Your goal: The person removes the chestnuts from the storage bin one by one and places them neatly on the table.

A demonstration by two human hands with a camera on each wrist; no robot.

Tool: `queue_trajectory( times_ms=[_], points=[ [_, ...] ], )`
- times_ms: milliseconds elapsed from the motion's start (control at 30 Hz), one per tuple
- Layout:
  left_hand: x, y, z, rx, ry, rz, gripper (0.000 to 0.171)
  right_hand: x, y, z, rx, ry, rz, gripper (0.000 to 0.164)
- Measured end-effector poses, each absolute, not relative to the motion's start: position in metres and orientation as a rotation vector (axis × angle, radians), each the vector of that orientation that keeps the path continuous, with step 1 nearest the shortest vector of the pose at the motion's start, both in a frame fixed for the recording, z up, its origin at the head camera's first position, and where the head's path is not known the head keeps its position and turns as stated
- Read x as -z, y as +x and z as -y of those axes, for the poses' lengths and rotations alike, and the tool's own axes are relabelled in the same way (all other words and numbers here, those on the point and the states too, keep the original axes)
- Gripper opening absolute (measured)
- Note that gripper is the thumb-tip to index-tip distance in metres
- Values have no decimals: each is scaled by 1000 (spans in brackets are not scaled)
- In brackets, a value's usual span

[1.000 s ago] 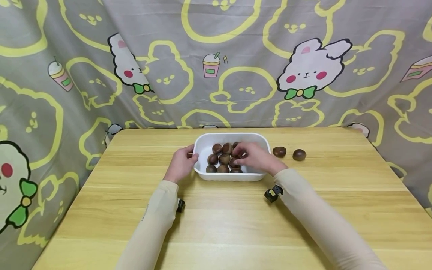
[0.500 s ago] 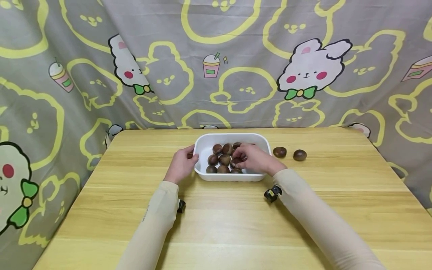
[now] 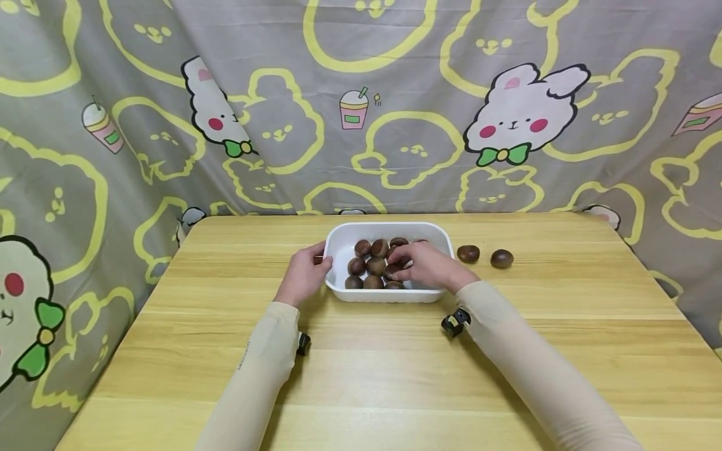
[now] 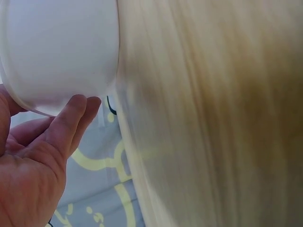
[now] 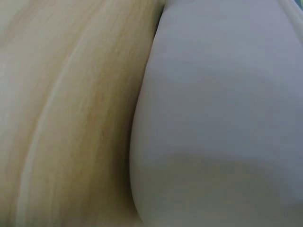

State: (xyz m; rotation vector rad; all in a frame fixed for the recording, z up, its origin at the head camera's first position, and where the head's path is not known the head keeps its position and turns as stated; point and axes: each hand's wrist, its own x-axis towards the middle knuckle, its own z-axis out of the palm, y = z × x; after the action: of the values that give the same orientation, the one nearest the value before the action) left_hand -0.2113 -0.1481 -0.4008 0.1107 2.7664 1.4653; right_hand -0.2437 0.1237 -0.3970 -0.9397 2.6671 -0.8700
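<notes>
A white plastic tub (image 3: 389, 297) stands near the far edge of the table, with several brown chestnuts (image 3: 375, 265) grouped in rows inside. My left hand (image 3: 299, 275) holds the tub's left end, thumb at the rim and fingers against the outer wall, as the left wrist view also shows. Reaching over the right side, my right hand (image 3: 431, 266) has its curled fingers and thumb on a chestnut (image 3: 390, 273) in the tub. That hand partly covers the chestnuts beneath it. The right wrist view shows only the tub's outer wall (image 5: 213, 94) and the tabletop, no fingers.
Two loose chestnuts, one nearer (image 3: 468, 254) and one farther (image 3: 501, 259) from the tub, lie on the table to its right. The wooden table (image 3: 361, 376) ends at a grey patterned curtain (image 3: 406, 163) behind and along the sides.
My right hand has shifted slightly within the tub, uncovering more of a chestnut in the back row. The left hand and the tub stay in place.
</notes>
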Motion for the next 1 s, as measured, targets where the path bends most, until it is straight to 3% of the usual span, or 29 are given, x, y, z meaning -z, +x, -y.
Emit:
queue_trajectory(
  times_ms=[1000],
  points=[
    [398,-214,150,-1440,130,-2747,42,386,-238,-131,1128,-893,-2679,22]
  ],
)
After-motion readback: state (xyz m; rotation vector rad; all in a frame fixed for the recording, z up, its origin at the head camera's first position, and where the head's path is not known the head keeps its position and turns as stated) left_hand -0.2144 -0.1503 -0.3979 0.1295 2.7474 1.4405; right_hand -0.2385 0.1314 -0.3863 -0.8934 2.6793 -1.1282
